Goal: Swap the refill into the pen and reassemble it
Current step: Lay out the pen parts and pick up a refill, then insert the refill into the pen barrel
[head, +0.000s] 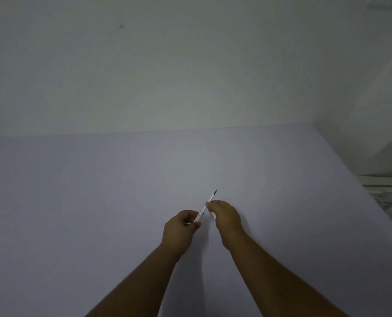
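Left hand point(181, 227) grip closed on pen barrel point(199, 217); right hand point(224, 213) grip pinches refill point(211, 199). Keep refill in line with barrel, push slowly, no bending.

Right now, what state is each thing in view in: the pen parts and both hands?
pen barrel: held in the left hand, tilted up to the right, refill partly in.
refill: sticks out of the barrel, dark tip exposed, pinched by the right hand.
white part: tucked in the right hand; which part, cannot tell.
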Tool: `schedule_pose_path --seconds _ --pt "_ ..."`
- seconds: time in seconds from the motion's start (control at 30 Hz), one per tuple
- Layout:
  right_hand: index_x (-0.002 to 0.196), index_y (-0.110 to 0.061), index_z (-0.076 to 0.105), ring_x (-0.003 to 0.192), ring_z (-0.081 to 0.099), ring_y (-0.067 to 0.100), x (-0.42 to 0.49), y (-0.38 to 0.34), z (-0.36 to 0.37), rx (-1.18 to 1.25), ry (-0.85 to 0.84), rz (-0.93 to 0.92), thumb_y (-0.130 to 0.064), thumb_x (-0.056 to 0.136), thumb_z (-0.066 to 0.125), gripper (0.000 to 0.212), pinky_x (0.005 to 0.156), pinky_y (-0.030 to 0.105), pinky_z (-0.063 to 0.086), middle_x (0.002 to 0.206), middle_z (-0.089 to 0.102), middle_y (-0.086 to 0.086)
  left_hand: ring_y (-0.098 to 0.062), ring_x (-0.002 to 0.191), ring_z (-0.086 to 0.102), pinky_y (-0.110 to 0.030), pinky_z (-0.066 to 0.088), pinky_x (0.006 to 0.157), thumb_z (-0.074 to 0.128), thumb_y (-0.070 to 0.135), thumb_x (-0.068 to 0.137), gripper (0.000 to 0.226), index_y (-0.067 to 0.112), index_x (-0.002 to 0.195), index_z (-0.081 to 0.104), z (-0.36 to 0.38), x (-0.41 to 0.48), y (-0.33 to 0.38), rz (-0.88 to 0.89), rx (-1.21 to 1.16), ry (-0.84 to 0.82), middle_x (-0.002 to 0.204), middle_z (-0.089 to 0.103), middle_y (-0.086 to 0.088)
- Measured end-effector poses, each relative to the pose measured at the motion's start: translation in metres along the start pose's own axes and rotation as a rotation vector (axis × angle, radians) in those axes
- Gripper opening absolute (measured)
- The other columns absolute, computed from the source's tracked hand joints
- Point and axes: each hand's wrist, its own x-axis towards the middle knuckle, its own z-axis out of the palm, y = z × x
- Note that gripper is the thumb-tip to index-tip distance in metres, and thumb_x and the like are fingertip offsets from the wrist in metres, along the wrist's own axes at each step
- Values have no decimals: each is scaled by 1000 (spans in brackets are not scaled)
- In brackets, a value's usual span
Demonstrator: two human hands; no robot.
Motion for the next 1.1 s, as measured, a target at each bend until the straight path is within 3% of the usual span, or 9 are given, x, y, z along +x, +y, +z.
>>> schedule_pose_path --seconds 0.1,0.23,0.33,0.4,0.5,0.6,0.77,0.9,1.1 --pt "87 -17 65 78 55 12 2 -9 -7 125 54 -36 -25 86 63 8 82 33 43 83 63 -4 -11 81 56 -12 40 61 63 12 88 17 17 103 69 1 -2 1 4 8 -6 88 62 8" --pt "80 -7 68 78 55 17 5 -10 -12 -42 -10 -83 -21 84 64 15 71 29 43 79 64 4 -13 84 57 -13 41 62 63 12 89 18 16 105 69 4 -2 4 27 24 -4 94 64 4" --pt "70 -14 68 75 56 17 4 -6 -15 -106 -97 -75 -22 82 66 14 71 27 44 70 63 -3 -15 89 57 -17 42 67 61 12 90 21 14 109 67 8 -1 7 30 33 -18 96 62 4" --pt "78 -14 70 72 55 14 6 -8 -20 -86 -125 -64 -25 83 67 13 69 25 43 71 63 -6 -15 87 57 -16 41 64 61 13 90 20 16 109 66 9 0 6 33 31 -31 95 61 4" --pt "102 -10 70 85 59 16 18 -12 -35 -71 -13 -57 -30 86 64 26 84 30 45 91 67 0 -11 78 56 -15 42 59 59 16 90 24 25 112 63 9 4 3 17 12 -54 92 61 4" --pt "101 -6 70 100 62 26 35 -7 -54 -395 163 -114 -23 88 58 25 92 35 49 106 70 11 -6 73 53 -17 42 59 57 16 91 30 33 115 61 10 8 -1 9 1 -71 90 59 5" --pt "91 -8 71 94 65 28 46 15 -56 -912 90 -166 -20 88 53 22 77 34 53 100 71 12 -14 73 53 -25 45 63 56 16 90 30 33 113 63 10 14 -9 -25 -21 -91 88 60 4" --pt "96 -8 68 97 64 28 53 27 -45 -1106 32 -220 -34 89 56 29 75 34 52 104 67 12 -12 73 54 -22 43 63 57 16 90 29 32 114 62 9 17 -13 -34 -16 -96 89 61 3" --pt "99 -9 66 104 61 29 54 36 -40 -1184 32 -255 -30 90 53 27 81 35 52 109 64 12 -12 74 55 -25 45 66 57 18 89 27 33 111 62 8 18 -13 -33 -3 -101 87 61 5"
